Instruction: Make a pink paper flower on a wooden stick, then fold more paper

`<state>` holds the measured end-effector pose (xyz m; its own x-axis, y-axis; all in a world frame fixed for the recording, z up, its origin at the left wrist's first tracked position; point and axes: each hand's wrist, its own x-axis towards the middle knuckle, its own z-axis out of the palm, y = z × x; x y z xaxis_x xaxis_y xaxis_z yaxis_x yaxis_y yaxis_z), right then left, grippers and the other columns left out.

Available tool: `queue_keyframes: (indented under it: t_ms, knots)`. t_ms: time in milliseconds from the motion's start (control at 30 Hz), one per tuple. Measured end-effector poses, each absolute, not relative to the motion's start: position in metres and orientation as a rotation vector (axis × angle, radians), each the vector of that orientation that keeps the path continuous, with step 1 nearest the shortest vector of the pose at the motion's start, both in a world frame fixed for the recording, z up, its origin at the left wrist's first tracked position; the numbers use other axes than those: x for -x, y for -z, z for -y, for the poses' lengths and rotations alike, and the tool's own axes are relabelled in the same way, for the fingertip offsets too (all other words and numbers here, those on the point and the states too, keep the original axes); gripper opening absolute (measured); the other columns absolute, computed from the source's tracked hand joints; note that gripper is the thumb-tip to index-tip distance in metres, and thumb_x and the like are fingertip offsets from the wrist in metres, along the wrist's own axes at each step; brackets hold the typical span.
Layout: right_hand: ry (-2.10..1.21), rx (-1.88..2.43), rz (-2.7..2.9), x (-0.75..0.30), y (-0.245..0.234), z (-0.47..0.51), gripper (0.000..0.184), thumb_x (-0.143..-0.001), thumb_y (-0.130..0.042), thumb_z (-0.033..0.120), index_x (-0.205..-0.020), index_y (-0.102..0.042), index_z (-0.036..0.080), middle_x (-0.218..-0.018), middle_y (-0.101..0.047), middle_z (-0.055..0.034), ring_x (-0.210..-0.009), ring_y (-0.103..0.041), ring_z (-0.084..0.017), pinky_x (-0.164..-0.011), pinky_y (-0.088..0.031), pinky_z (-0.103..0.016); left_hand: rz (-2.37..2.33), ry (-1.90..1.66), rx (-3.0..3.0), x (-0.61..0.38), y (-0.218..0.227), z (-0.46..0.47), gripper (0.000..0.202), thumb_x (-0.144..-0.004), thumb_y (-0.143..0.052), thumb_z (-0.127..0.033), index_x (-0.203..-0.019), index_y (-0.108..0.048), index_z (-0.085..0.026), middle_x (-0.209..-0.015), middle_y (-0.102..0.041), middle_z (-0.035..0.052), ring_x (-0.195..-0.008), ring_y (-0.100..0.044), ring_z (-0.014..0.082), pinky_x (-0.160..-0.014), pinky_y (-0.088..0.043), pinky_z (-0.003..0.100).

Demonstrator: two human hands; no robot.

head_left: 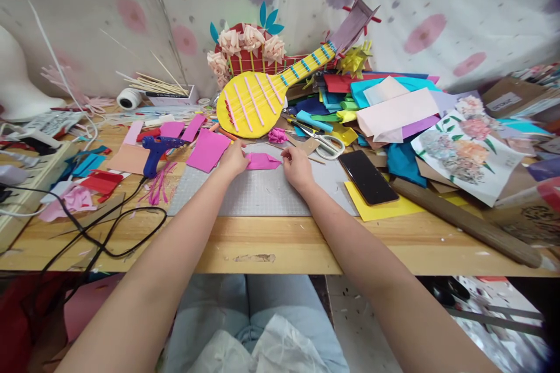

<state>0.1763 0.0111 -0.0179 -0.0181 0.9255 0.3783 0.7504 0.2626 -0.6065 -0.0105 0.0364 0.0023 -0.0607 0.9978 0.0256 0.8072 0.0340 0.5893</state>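
A small folded pink paper (262, 161) lies on the grey cutting mat (262, 195) at the middle of the wooden table. My left hand (233, 159) pinches its left end with closed fingers. My right hand (296, 166) presses and pinches its right end, fingers curled. Just beyond the paper sits a small pink paper flower (277, 136), and behind that a yellow paper guitar (256, 102) leans toward the wall.
Scissors (326, 143) and a black phone (367, 176) on yellow paper lie to the right, beside a heap of coloured sheets (385, 105) and a wooden rolling pin (468, 224). A blue glue gun (156, 151), pink paper pieces (207, 150) and black cables (100, 233) are at left.
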Motion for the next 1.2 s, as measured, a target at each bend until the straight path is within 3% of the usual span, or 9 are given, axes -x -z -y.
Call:
queue_keyframes:
  t_ms: [167, 333, 400, 467, 567, 700, 833, 1000, 1200]
  knots:
    - [-0.302, 1.505, 1.831, -0.174, 0.017, -0.009, 0.022, -0.072, -0.040, 0.010, -0.085, -0.056, 0.018, -0.089, -0.060, -0.0075, -0.087, -0.050, -0.020, -0.080, -0.039, -0.033, -1.944, -0.461, -1.851, 0.000, -0.011, -0.038, 0.048, -0.055, -0.068, -0.015, -0.100, -0.053, -0.016, -0.087, -0.061, 0.0084, -0.076, -0.058, 0.0199, -0.068, -0.044, 0.031]
    - [-0.316, 1.464, 1.782, -0.175, 0.019, -0.011, 0.019, -0.074, -0.040, 0.012, -0.083, -0.055, 0.018, -0.087, -0.060, -0.0067, -0.083, -0.051, -0.019, -0.079, -0.039, -0.032, -1.759, -0.538, -1.774, 0.004, -0.009, -0.029, 0.063, -0.060, -0.064, -0.017, -0.119, -0.044, -0.022, -0.063, -0.056, -0.0030, -0.052, -0.053, 0.0140, -0.055, -0.043, 0.026]
    - [-0.316, 1.441, 1.773, -0.175, 0.020, -0.012, 0.018, -0.074, -0.040, 0.012, -0.082, -0.055, 0.018, -0.086, -0.059, -0.0061, -0.082, -0.051, -0.018, -0.078, -0.039, -0.031, -1.703, -0.618, -1.720, 0.004, -0.008, -0.023, 0.056, -0.063, -0.061, -0.016, -0.116, -0.046, -0.022, -0.055, -0.052, -0.0056, -0.044, -0.049, 0.0113, -0.051, -0.043, 0.025]
    - [-0.306, 1.401, 1.778, -0.174, 0.020, -0.012, 0.017, -0.074, -0.041, 0.013, -0.084, -0.054, 0.018, -0.085, -0.059, -0.0056, -0.081, -0.051, -0.018, -0.078, -0.039, -0.031, -1.685, -0.720, -1.583, 0.002, -0.009, -0.016, 0.033, -0.066, -0.059, -0.016, -0.099, -0.055, -0.018, -0.053, -0.052, -0.0043, -0.041, -0.048, 0.0095, -0.050, -0.044, 0.024]
    - [-0.263, 1.296, 1.842, -0.172, 0.015, -0.007, 0.016, -0.076, -0.043, 0.017, -0.089, -0.054, 0.018, -0.086, -0.058, -0.0056, -0.083, -0.050, -0.018, -0.078, -0.039, -0.030, -1.504, -0.890, -1.232, -0.005, -0.014, -0.005, 0.008, -0.075, -0.054, -0.020, -0.077, -0.057, -0.013, -0.059, -0.058, 0.0013, -0.049, -0.053, 0.0091, -0.055, -0.048, 0.024]
    - [-0.155, 1.136, 2.056, -0.167, 0.005, 0.004, 0.023, -0.076, -0.049, 0.022, -0.098, -0.054, 0.017, -0.100, -0.056, -0.0083, -0.097, -0.047, -0.020, -0.086, -0.036, -0.032, -1.141, -0.951, -0.896, -0.011, -0.021, 0.007, 0.013, -0.080, -0.053, -0.024, -0.080, -0.058, -0.011, -0.073, -0.065, 0.0069, -0.065, -0.061, 0.0110, -0.070, -0.051, 0.027]
    - [-0.111, 1.191, 2.210, -0.162, 0.003, 0.009, 0.032, -0.075, -0.051, 0.020, -0.107, -0.053, 0.018, -0.111, -0.051, -0.0108, -0.105, -0.042, -0.023, -0.089, -0.033, -0.036, -1.029, -0.976, -0.804, -0.017, -0.021, 0.016, 0.015, -0.080, -0.055, -0.028, -0.084, -0.056, -0.014, -0.082, -0.064, 0.0064, -0.071, -0.061, 0.0103, -0.078, -0.049, 0.030]
    - [-0.050, 1.325, 2.211, -0.159, 0.009, 0.002, 0.020, -0.076, -0.049, 0.016, -0.094, -0.058, 0.017, -0.102, -0.054, -0.0100, -0.098, -0.043, -0.023, -0.086, -0.035, -0.034, -1.056, -0.929, -0.909, -0.025, -0.020, 0.025, 0.011, -0.077, -0.057, -0.023, -0.085, -0.055, -0.016, -0.089, -0.062, 0.0043, -0.080, -0.059, 0.0100, -0.073, -0.048, 0.025]
    - [-0.126, 1.365, 2.103, -0.166, 0.016, -0.007, 0.017, -0.077, -0.047, 0.013, -0.081, -0.063, 0.019, -0.094, -0.056, -0.0076, -0.094, -0.045, -0.021, -0.084, -0.036, -0.034, -1.433, -0.798, -1.427, -0.001, -0.016, 0.016, 0.029, -0.067, -0.062, -0.019, -0.094, -0.053, -0.018, -0.077, -0.060, 0.0033, -0.068, -0.057, 0.0148, -0.067, -0.047, 0.032]
